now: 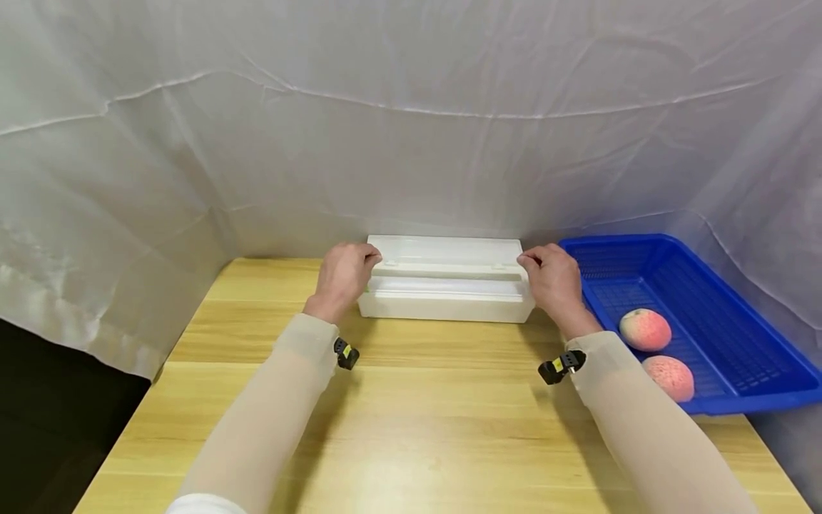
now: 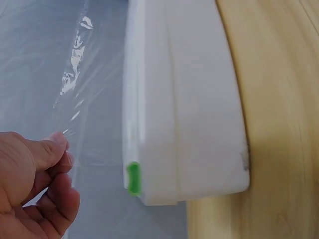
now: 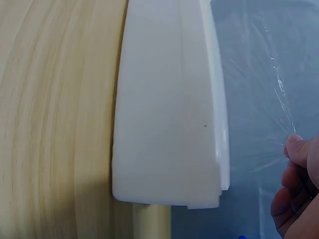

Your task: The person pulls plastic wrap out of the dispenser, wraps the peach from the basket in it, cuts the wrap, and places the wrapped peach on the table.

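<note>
A long white cling film dispenser (image 1: 443,308) stands at the back of the table, its lid (image 1: 449,250) raised at the rear. Thin clear cling film (image 2: 74,64) stretches above it between my two hands. At the dispenser's left end, my left hand (image 1: 345,275) pinches one corner of the film between thumb and forefinger, the other fingers curled. My right hand (image 1: 554,280) pinches the opposite corner of the film at the right end. In the left wrist view a green tab (image 2: 133,178) shows on the dispenser's end. Both hands are apart from the dispenser's body in the wrist views.
A blue plastic basket (image 1: 764,335) stands at the right of the wooden table (image 1: 411,428), partly over its edge. Two pinkish peaches (image 1: 645,330) lie in it, close to my right forearm. A pale grey curtain (image 1: 411,164) hangs behind the table and along its sides.
</note>
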{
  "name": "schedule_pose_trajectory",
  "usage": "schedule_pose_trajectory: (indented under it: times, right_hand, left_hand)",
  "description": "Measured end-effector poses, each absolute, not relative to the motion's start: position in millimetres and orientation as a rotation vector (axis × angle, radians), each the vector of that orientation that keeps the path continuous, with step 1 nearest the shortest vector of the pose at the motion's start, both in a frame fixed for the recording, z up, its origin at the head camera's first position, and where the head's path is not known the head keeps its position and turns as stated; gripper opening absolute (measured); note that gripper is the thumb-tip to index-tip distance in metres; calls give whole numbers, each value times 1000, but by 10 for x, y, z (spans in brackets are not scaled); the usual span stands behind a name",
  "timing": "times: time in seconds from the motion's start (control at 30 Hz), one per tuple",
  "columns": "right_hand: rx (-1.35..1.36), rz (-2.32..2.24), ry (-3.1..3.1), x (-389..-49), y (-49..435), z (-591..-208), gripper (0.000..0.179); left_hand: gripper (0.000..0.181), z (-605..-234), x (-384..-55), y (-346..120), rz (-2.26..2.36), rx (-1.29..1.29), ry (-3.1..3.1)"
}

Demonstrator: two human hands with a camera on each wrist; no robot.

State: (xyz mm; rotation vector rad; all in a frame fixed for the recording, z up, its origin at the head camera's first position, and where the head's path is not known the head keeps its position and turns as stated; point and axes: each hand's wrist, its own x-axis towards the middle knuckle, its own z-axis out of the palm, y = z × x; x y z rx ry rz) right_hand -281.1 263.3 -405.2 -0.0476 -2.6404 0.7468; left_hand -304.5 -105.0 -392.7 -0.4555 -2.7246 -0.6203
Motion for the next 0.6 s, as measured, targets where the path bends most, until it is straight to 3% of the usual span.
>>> schedule_pose_trajectory:
  times: [0.6]
  right_hand:
    - [72, 786, -2359, -2644, 2597, -3858, 17]
  left_hand:
    - [19, -3723, -2826, -1070, -670, -448, -2559]
